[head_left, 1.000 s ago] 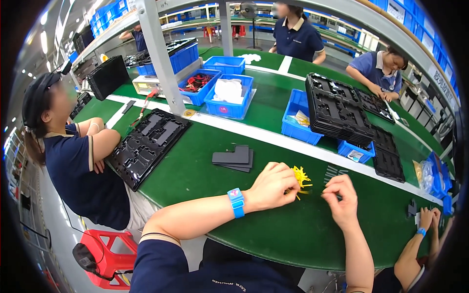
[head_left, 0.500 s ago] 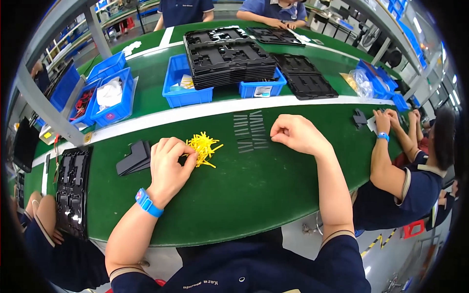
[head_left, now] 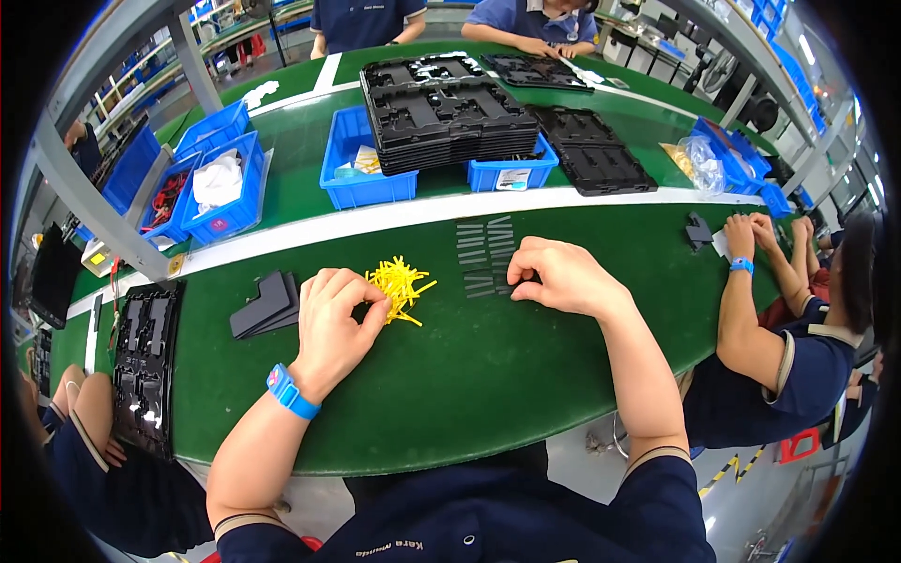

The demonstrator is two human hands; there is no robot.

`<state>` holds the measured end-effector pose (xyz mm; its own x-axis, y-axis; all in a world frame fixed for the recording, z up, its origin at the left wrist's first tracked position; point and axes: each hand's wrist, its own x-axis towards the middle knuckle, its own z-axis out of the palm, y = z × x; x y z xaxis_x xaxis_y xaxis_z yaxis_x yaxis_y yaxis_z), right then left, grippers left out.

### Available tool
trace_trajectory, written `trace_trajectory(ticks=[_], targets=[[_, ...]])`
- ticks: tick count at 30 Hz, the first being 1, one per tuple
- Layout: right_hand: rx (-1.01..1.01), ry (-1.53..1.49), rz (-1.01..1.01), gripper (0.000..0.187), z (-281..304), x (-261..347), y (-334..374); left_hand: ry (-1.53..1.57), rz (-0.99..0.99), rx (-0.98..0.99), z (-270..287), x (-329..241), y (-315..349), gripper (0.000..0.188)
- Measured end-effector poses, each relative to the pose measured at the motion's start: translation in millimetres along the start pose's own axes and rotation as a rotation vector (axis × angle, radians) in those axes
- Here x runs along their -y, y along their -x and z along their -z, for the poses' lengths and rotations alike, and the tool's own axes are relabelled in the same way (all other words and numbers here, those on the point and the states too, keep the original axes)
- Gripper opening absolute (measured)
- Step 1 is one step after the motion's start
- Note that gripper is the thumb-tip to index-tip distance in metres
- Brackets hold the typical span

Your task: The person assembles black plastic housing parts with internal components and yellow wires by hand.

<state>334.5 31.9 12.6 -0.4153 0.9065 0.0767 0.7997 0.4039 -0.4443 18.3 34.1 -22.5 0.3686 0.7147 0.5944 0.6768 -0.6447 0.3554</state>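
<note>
Head view: left hand (head_left: 336,321), thumb and index nearly meet beside thin, jumbled yellow strips (head_left: 402,286); can't tell if gripping. Right hand (head_left: 565,278), thumb and index slightly parted at columned flat dark strips (head_left: 474,254); hold unclear. Matte grey sheets (head_left: 265,308) lie on green tabletop (head_left: 422,403).

Left hand (head_left: 340,317) curled at left edge of loose yellow strip pile (head_left: 402,286); fingertip contents unclear. Right hand (head_left: 563,277) bent, fingertips at lower right of thin grey strips (head_left: 474,256) in rows. Dark flat pieces (head_left: 266,306) just left of left hand, on green table (head_left: 441,403). Black tray stack (head_left: 450,120) farther back, blue bin (head_left: 375,193) beside it.
</note>
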Motion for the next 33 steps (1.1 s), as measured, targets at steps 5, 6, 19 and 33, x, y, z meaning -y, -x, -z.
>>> trace_trajectory(ticks=[5,6,19,33], targets=[[-0.215,-0.136,-0.228,0.015,15,-20,-16,0.009,0.024,0.009,-5,6,1,0.012],[-0.314,-0.179,-0.202,0.016,21,-30,-22,0.013,0.014,0.005,-3,5,1,0.012],[-0.117,0.254,-0.33,0.069,60,-157,-153,0.048,-0.087,0.006,2,4,-2,0.013],[0.201,0.444,-0.544,0.086,80,-135,-191,0.116,-0.082,0.066,-1,4,-2,0.012]])
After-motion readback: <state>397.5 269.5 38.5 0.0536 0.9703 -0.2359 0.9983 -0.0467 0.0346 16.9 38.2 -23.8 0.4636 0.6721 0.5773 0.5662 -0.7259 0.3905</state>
